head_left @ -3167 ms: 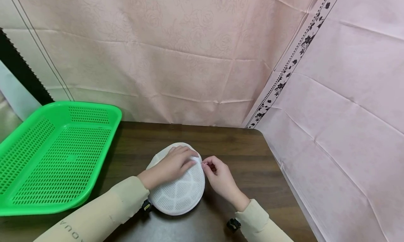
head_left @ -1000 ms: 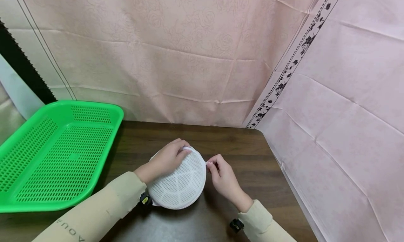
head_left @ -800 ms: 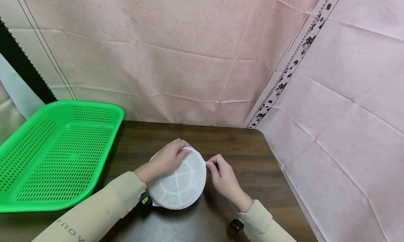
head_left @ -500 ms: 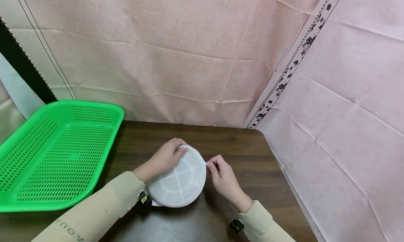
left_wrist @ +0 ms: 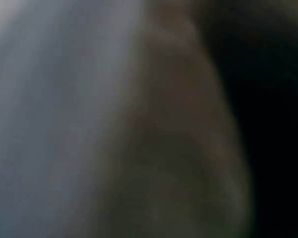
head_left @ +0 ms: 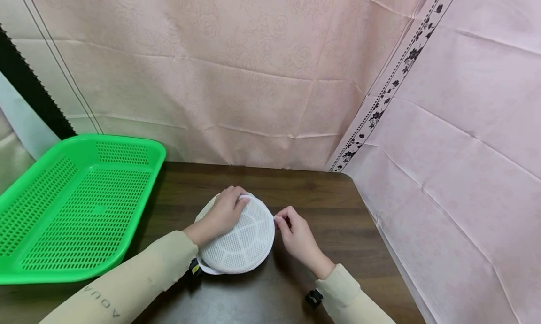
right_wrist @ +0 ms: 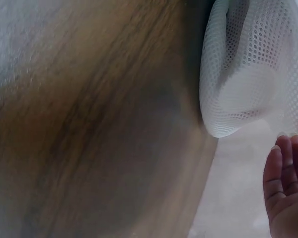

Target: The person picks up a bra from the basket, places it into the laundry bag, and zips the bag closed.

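A round white mesh laundry bag point(head_left: 247, 242) is tilted above the wooden table near its middle. My left hand point(head_left: 223, 215) grips its upper left part, thumb on the top panel and fingers over the far edge. At the bag's right edge my right hand point(head_left: 297, 235) pinches a small white zipper pull point(head_left: 275, 217) between thumb and index finger. The right wrist view shows the puffed mesh side of the bag, with several curled fingers point(right_wrist: 283, 171) of that hand just below. The left wrist view is dark and blurred.
A large green plastic basket point(head_left: 157, 166) with perforated walls stands on the left. The brown wooden table point(head_left: 329, 197) extends to the right, with a pink cloth point(head_left: 253, 103) hanging behind and a pale one point(head_left: 465, 127) along the right side.
The bag has turned and tilted a little under my left hand, showing more of its left edge. My left hand has shifted slightly along the rim; the right still pinches at the edge.
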{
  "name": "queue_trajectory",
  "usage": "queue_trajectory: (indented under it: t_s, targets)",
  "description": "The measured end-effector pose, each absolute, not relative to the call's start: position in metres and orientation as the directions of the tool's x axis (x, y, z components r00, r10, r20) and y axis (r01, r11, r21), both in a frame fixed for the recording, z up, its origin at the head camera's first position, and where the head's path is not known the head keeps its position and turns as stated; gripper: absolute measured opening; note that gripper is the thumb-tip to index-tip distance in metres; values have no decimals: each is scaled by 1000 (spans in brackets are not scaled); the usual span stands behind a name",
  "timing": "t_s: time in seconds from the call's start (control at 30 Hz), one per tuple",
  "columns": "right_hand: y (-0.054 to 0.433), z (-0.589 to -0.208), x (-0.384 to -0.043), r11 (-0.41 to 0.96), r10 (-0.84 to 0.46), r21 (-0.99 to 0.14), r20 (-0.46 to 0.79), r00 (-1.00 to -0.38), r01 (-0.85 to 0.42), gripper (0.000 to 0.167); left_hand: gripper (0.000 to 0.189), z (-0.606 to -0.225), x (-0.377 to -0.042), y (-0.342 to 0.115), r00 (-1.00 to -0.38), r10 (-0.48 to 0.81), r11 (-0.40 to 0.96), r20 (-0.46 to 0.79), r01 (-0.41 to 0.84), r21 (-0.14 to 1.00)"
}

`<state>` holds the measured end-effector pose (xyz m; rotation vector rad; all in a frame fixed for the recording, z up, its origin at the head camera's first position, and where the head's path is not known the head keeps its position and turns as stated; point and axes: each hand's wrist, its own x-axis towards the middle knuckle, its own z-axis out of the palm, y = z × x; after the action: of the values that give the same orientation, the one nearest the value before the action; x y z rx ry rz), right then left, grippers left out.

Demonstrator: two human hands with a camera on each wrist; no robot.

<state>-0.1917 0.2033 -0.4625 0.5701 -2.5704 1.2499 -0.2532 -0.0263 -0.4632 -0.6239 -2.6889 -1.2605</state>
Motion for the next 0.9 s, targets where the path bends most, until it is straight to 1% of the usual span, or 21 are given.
queue_trajectory:
  t_s: [0.13, 0.23, 0.43, 0.6, 0.73, 0.8, 0.9]
  targets:
    - [204, -467, -195, 594, -232, -707, 306, -923, -383, 7, 21, -475, -255, -25, -918, 313, 586, 245, 390, 710]
    - [204, -470, -196, 611, -220, -706, 284, -933, -358, 6, 19, -481, -255, -23, -918, 304, 586, 256, 392, 709]
    - [204, -473, -195, 635, -196, -699, 266, -944, -329, 4, 19, -486, -253, -20, -916, 290, 597, 275, 398, 696]
    - [201, -472, -192, 620, -195, -714, 262, -945, -325, 4, 23, -483, -248, -19, -907, 306, 603, 291, 421, 678]
    - [198, -468, -190, 597, -202, -728, 271, -941, -338, 5, 38, -476, -247, -19, -852, 406, 620, 331, 523, 585]
    - [197, -467, -190, 593, -204, -725, 285, -937, -350, 6, 46, -474, -249, -20, -808, 478, 632, 344, 588, 504]
    - [196, -467, -192, 594, -197, -723, 294, -935, -352, 4, 51, -474, -253, -22, -742, 576, 626, 343, 670, 399]
